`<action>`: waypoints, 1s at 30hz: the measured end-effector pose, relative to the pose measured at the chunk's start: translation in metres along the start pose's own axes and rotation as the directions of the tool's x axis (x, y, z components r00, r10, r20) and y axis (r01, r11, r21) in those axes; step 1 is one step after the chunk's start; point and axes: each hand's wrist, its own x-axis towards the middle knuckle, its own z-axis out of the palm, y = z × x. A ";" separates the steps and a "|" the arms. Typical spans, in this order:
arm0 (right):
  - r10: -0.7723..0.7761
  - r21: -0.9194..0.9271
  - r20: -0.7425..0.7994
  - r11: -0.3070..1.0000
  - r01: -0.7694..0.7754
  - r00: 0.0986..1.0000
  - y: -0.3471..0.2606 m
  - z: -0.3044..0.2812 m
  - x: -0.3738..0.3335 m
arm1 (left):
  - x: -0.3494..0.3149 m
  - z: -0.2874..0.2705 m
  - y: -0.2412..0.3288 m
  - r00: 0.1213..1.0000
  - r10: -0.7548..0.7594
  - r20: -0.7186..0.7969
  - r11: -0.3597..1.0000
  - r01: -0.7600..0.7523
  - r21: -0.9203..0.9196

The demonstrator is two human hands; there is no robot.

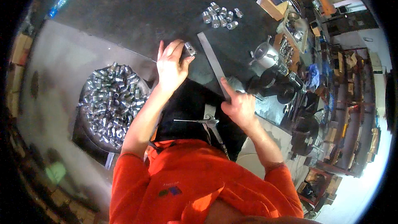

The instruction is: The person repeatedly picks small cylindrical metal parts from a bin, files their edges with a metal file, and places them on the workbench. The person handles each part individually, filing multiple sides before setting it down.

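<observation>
Right hand (238, 107) on ruler (213, 62), cardboard boxes (273, 3) beyond

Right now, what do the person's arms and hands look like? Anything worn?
Both hands are bare: no gloves, rings or watch visible on the left hand or the right hand. The forearms are bare too. Short orange sleeves end near the elbows, part of an orange shirt with a small dark emblem on the chest.

The bench (137, 4) top looks dark, matt and slightly rough. The fittings (110, 101) heaped at the left are shiny bare metal, like the small fitting (190, 49) and the flat, dull-grey steel strip (212, 60). The orange shirt (199, 182) is soft cloth.
</observation>
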 end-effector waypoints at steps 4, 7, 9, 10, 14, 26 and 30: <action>-0.031 -0.184 0.190 0.981 0.067 0.981 -0.009 -0.021 0.011 | 0.002 -0.028 0.011 0.996 0.089 -0.024 0.979 -0.091 -0.184; -0.090 -0.231 0.199 0.963 0.136 0.976 -0.006 -0.026 0.015 | 0.004 -0.039 0.020 0.992 0.121 -0.048 0.948 -0.130 -0.292; -0.075 -0.191 0.193 0.975 0.112 0.978 -0.013 -0.040 0.022 | 0.005 -0.047 0.026 0.987 0.145 -0.065 0.930 -0.158 -0.331; -0.121 -0.132 0.105 0.982 0.134 0.987 -0.017 -0.045 0.021 | 0.006 -0.050 0.029 0.982 0.172 -0.076 0.925 -0.188 -0.332; -0.271 0.077 -0.177 0.954 0.288 0.946 -0.053 -0.078 0.020 | 0.004 -0.057 0.039 0.962 0.251 -0.107 0.900 -0.272 -0.340; -0.362 -0.049 -0.138 0.932 0.359 0.922 -0.069 -0.068 0.030 | 0.002 -0.057 0.050 0.942 0.298 -0.155 0.880 -0.334 -0.337; -0.386 -0.049 -0.121 0.922 0.383 0.914 -0.067 -0.072 0.023 | 0.000 -0.055 0.049 0.952 0.282 -0.118 0.896 -0.305 -0.324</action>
